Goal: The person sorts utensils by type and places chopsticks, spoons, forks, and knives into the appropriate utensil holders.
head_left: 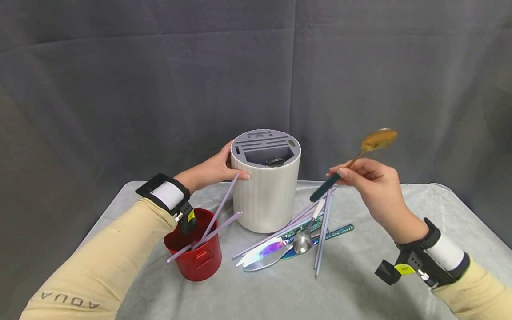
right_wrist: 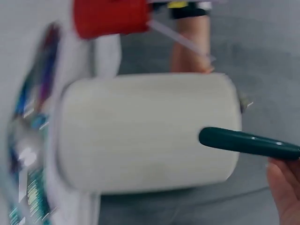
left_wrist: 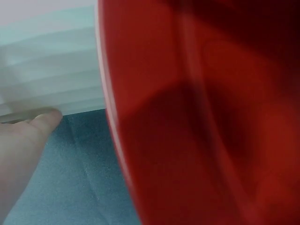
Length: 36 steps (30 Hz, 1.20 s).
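Note:
My left hand (head_left: 212, 166) holds the left side of a white ribbed utensil holder (head_left: 266, 200), its thumb laid across the front. The holder stands upright under a grey slotted lid (head_left: 262, 140); a dark rounded piece shows in the lid's large opening. In the air to the right, my right hand (head_left: 374, 182) pinches a spoon (head_left: 378, 140) with a gold bowl and a dark green handle (right_wrist: 248, 142). The bowl points up and right, while the handle end slants down toward the holder. The right wrist view shows only the handle and part of the hand.
Below my left wrist stands a red bucket (head_left: 200, 262) with two lilac sticks (head_left: 220, 209) leaning out. In front and right of the holder lie a silver spoon (head_left: 302, 242), knives (head_left: 264, 262) and several more sticks (head_left: 323, 240) in a crossed pile. Grey cloth hangs behind.

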Each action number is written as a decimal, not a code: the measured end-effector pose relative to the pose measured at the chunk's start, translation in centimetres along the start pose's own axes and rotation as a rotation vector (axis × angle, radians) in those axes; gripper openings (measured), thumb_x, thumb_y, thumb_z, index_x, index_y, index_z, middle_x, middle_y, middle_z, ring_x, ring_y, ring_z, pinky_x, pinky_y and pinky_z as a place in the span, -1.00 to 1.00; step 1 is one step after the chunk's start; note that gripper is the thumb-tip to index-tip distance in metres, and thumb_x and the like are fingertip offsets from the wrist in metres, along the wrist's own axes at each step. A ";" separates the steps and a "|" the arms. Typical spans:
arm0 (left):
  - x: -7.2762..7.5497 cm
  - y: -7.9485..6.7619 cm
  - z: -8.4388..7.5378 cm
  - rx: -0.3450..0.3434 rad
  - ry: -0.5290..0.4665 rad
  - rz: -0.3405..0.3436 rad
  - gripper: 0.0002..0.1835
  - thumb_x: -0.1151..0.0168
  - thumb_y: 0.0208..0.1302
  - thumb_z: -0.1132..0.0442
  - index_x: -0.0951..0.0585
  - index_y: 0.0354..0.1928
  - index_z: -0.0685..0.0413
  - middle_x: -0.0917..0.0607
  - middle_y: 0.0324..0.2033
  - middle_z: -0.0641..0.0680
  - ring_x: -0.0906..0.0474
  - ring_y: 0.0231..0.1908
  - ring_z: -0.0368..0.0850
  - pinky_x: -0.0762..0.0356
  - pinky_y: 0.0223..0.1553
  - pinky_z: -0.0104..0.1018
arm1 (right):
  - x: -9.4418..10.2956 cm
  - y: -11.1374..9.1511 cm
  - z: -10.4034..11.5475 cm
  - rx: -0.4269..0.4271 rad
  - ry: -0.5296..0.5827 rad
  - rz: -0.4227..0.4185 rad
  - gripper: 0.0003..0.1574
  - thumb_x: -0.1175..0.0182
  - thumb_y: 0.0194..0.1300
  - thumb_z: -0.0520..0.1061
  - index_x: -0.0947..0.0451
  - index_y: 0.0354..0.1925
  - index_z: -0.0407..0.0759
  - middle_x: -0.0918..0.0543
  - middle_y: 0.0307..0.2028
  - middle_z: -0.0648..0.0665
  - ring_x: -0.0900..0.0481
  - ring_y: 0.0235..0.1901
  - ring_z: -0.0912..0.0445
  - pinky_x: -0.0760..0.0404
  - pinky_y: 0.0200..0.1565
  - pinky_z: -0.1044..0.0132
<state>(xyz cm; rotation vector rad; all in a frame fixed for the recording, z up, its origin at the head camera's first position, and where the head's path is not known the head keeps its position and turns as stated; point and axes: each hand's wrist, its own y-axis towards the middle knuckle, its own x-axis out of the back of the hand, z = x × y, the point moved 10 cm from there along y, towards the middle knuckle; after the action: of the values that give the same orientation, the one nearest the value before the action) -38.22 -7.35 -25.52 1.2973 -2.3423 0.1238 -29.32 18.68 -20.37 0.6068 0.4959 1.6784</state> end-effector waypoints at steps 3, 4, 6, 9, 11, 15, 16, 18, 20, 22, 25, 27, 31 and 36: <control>0.0 0.2 0.0 -0.007 -0.001 -0.002 0.04 -0.35 0.01 0.28 0.18 0.37 -0.08 -0.12 0.27 0.07 -0.14 0.19 -0.08 -0.17 0.20 -0.08 | -0.2 1.8 1.3 0.019 0.246 -0.065 -0.87 -0.09 0.17 -0.43 -0.40 -0.37 -0.59 -0.65 -0.33 -0.22 -0.61 -0.25 -0.05 -0.58 -0.24 0.30; -0.1 0.2 -0.1 -0.011 0.000 -0.001 0.04 -0.35 0.01 0.28 0.18 0.37 -0.07 -0.13 0.27 0.07 -0.14 0.19 -0.08 -0.17 0.20 -0.08 | -0.3 2.4 1.6 0.020 0.307 -0.085 -0.86 -0.08 0.17 -0.43 -0.40 -0.34 -0.60 -0.64 -0.33 -0.23 -0.61 -0.26 -0.06 -0.58 -0.24 0.29; -0.2 0.3 -0.2 -0.020 -0.002 0.006 0.03 -0.34 0.01 0.28 0.18 0.37 -0.07 -0.13 0.27 0.08 -0.14 0.19 -0.07 -0.18 0.20 -0.07 | -0.5 3.3 2.0 0.018 0.397 -0.125 -0.83 -0.09 0.17 -0.41 -0.41 -0.27 -0.59 -0.63 -0.32 -0.26 -0.60 -0.25 -0.08 -0.58 -0.24 0.27; -0.2 0.3 -0.3 -0.025 0.001 0.009 0.03 -0.33 0.02 0.30 0.18 0.37 -0.06 -0.13 0.27 0.10 -0.14 0.19 -0.04 -0.18 0.20 -0.04 | -0.9 4.4 2.1 0.017 0.464 -0.185 -0.79 -0.12 0.16 -0.39 -0.41 -0.23 -0.54 -0.63 -0.32 -0.27 -0.61 -0.26 -0.09 -0.58 -0.22 0.25; -0.2 0.3 -0.2 -0.019 0.004 0.002 0.03 -0.33 0.02 0.30 0.18 0.37 -0.05 -0.12 0.28 0.09 -0.12 0.20 -0.05 -0.15 0.21 -0.05 | -1.3 5.0 2.1 0.030 0.483 -0.222 -0.77 -0.14 0.14 -0.38 -0.39 -0.22 -0.52 -0.63 -0.32 -0.27 -0.61 -0.27 -0.09 -0.58 -0.22 0.24; -0.1 0.4 0.0 -0.017 -0.002 -0.011 0.03 -0.34 0.01 0.30 0.16 0.38 -0.05 -0.10 0.30 0.08 -0.11 0.22 -0.07 -0.11 0.24 -0.08 | -2.2 5.7 1.6 0.049 0.464 -0.277 -0.78 -0.18 0.11 -0.37 -0.41 -0.24 -0.45 -0.64 -0.33 -0.25 -0.61 -0.28 -0.08 -0.59 -0.25 0.27; -0.1 0.4 0.1 -0.013 0.000 -0.016 0.03 -0.35 0.01 0.29 0.16 0.38 -0.05 -0.10 0.30 0.08 -0.11 0.22 -0.08 -0.10 0.24 -0.08 | -2.5 5.8 1.4 0.055 0.443 -0.278 -0.78 -0.19 0.11 -0.36 -0.41 -0.25 -0.44 -0.64 -0.32 -0.25 -0.61 -0.27 -0.08 -0.59 -0.25 0.27; -0.1 0.5 0.2 -0.011 0.004 -0.019 0.04 -0.35 0.00 0.28 0.16 0.38 -0.06 -0.10 0.30 0.08 -0.10 0.22 -0.07 -0.10 0.24 -0.07 | -3.2 6.1 0.8 0.047 0.395 -0.269 -0.80 -0.20 0.12 -0.33 -0.44 -0.26 -0.40 -0.64 -0.32 -0.23 -0.60 -0.25 -0.09 -0.59 -0.24 0.28; -0.1 0.5 0.3 -0.001 0.013 -0.021 0.04 -0.36 0.00 0.26 0.16 0.38 -0.07 -0.10 0.30 0.09 -0.10 0.23 -0.07 -0.09 0.25 -0.06 | -4.1 6.5 0.2 0.039 0.331 -0.238 -0.81 -0.19 0.15 -0.29 -0.46 -0.27 -0.40 -0.64 -0.31 -0.21 -0.59 -0.23 -0.10 -0.58 -0.22 0.27; 0.0 0.4 0.3 0.008 0.021 -0.023 0.04 -0.36 0.00 0.25 0.17 0.38 -0.08 -0.09 0.30 0.08 -0.09 0.23 -0.07 -0.09 0.25 -0.06 | -5.1 6.7 -0.5 0.025 0.265 -0.198 -0.79 -0.18 0.18 -0.24 -0.47 -0.27 -0.40 -0.63 -0.31 -0.20 -0.57 -0.20 -0.09 -0.58 -0.20 0.27; -0.1 0.4 0.4 0.020 0.020 -0.020 0.04 -0.36 0.01 0.24 0.17 0.38 -0.09 -0.10 0.30 0.07 -0.10 0.22 -0.07 -0.10 0.24 -0.06 | -6.5 6.9 -1.5 -0.027 0.183 -0.125 -0.76 -0.15 0.22 -0.18 -0.47 -0.27 -0.41 -0.62 -0.30 -0.19 -0.56 -0.18 -0.05 -0.57 -0.18 0.28; -0.1 0.5 0.4 0.020 0.013 -0.021 0.04 -0.36 0.01 0.24 0.17 0.38 -0.09 -0.10 0.30 0.08 -0.10 0.22 -0.07 -0.10 0.24 -0.06 | -7.4 7.0 -2.1 -0.064 0.126 -0.064 -0.74 -0.12 0.25 -0.17 -0.48 -0.27 -0.41 -0.61 -0.28 -0.19 -0.55 -0.19 -0.02 -0.56 -0.17 0.28; -0.1 0.6 0.3 0.008 0.003 -0.019 0.04 -0.36 0.01 0.25 0.16 0.38 -0.08 -0.11 0.30 0.08 -0.11 0.22 -0.07 -0.12 0.23 -0.07 | -9.1 7.5 -2.6 -0.124 -0.064 0.106 -0.76 -0.10 0.28 -0.15 -0.52 -0.25 -0.36 -0.61 -0.25 -0.21 -0.55 -0.23 0.02 -0.54 -0.11 0.22; -0.3 0.7 0.2 -0.008 -0.010 -0.011 0.01 -0.35 0.03 0.25 0.15 0.37 -0.07 -0.15 0.28 0.08 -0.17 0.18 -0.05 -0.19 0.20 -0.07 | -10.6 7.7 -3.0 -0.208 -0.294 0.316 -0.77 -0.14 0.25 -0.10 -0.60 -0.22 -0.23 -0.64 -0.25 -0.14 -0.53 -0.23 0.08 -0.52 -0.13 0.19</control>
<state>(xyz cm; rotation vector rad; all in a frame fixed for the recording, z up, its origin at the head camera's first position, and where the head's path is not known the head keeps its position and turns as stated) -38.70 -6.80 -25.69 1.3095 -2.3417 0.1049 -35.53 6.84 -19.15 0.7914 0.0117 1.8670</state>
